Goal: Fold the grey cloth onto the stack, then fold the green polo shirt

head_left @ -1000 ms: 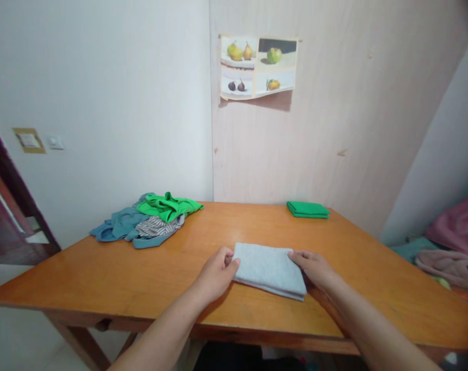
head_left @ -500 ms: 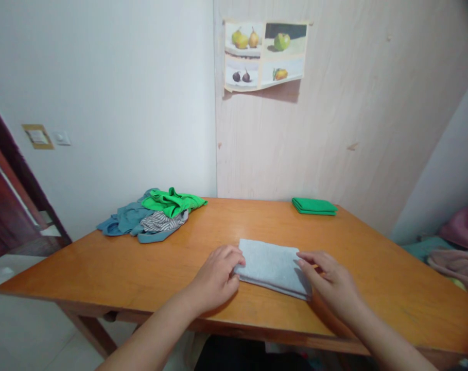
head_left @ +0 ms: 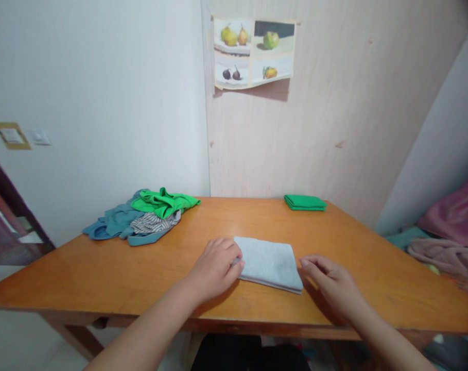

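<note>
A folded light grey-blue cloth (head_left: 268, 263) lies flat on the wooden table in front of me, its layers showing along the near edge. My left hand (head_left: 220, 268) is closed on its left edge, with fingers and thumb bent at the border. Just off the cloth's right edge is my right hand (head_left: 328, 281), apart from it; the fingers are curled in with the thumb tip against the index finger, and nothing shows between them. Whether the grey-blue cloth is a garment cannot be made out.
On the wooden table (head_left: 226, 221), a loose pile of blue-grey clothes (head_left: 118, 219), striped fabric (head_left: 152, 222) and a bright green garment (head_left: 164, 202) lies at the left. A folded green cloth (head_left: 305, 202) sits at the back right. Fruit pictures (head_left: 253, 54) hang on the wall behind.
My right hand has come away from the right edge of the grey-blue cloth, and its fingers have drawn together. My left hand stays at the left edge. The view has shifted slightly.
</note>
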The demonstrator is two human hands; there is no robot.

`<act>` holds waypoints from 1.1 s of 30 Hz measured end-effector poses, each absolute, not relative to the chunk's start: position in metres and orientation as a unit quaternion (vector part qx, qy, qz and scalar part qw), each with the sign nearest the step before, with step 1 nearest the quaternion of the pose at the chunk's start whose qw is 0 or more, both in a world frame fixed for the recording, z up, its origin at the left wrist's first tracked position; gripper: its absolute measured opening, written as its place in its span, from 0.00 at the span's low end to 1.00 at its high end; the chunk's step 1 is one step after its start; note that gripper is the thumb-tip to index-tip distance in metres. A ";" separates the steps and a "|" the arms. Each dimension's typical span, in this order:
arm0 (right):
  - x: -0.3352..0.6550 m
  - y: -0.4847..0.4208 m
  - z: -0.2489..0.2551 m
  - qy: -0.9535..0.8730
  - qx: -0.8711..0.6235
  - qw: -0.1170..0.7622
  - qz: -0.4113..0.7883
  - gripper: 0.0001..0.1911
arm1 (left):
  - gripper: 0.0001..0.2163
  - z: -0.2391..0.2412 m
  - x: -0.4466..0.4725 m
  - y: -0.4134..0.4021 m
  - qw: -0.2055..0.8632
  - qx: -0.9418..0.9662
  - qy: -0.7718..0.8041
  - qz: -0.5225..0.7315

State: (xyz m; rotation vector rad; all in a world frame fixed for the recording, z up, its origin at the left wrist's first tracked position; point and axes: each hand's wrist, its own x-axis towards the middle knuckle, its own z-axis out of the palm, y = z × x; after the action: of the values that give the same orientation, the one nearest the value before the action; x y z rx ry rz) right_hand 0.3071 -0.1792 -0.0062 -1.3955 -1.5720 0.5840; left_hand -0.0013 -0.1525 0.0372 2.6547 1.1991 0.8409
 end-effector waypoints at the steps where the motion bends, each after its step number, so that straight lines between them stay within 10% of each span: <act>1: 0.309 -0.179 -0.007 -0.626 -0.572 0.471 0.243 0.19 | 0.07 0.039 0.005 -0.149 0.068 0.871 0.389 0.294; 19: 0.304 -0.165 0.004 -0.626 -0.593 0.478 0.166 0.20 | 0.31 0.006 0.041 -0.109 0.150 0.894 0.381 0.180; 33: 0.232 -0.133 0.013 -0.802 -0.559 0.164 0.133 0.43 | 0.36 0.003 0.040 -0.108 0.135 0.903 0.380 0.147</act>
State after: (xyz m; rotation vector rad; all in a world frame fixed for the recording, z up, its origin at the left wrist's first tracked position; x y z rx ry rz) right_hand 0.2321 -0.1334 0.0128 -1.5944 -2.2853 0.3786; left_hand 0.0400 -0.1080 0.0033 2.6175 1.0998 0.4249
